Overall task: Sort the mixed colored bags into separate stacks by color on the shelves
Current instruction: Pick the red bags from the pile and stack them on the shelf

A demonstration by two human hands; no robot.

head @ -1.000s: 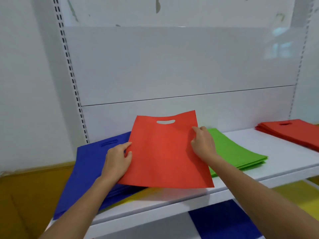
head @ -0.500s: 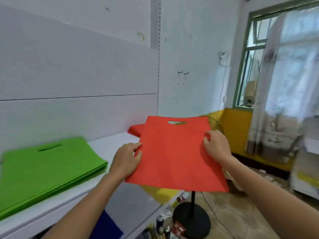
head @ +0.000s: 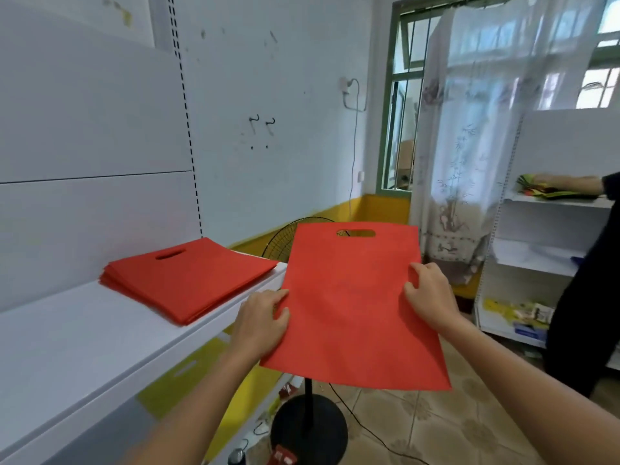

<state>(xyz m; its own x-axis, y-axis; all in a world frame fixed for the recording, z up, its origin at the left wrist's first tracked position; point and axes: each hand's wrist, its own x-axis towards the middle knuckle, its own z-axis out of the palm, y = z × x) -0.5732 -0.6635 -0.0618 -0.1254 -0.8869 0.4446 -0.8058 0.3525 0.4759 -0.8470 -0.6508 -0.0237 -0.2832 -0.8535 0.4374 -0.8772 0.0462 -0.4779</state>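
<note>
I hold a flat red bag (head: 352,303) with a cut-out handle in the air, past the right end of the white shelf (head: 67,347). My left hand (head: 260,322) pinches its left edge and my right hand (head: 427,297) pinches its right edge. A stack of red bags (head: 188,280) lies on the shelf to the left of the held bag, near the shelf's right end. Yellow bags (head: 188,377) show on the shelf below.
A standing fan (head: 308,427) is on the floor behind and under the held bag. Another person in dark clothes (head: 583,297) stands at the right by a second white shelf unit (head: 536,260) with mixed bags. A window with a curtain is beyond.
My view and both hands have swung right along the shelf with the red bag, away from the blue and green stacks. The red stack is now close on the left.
</note>
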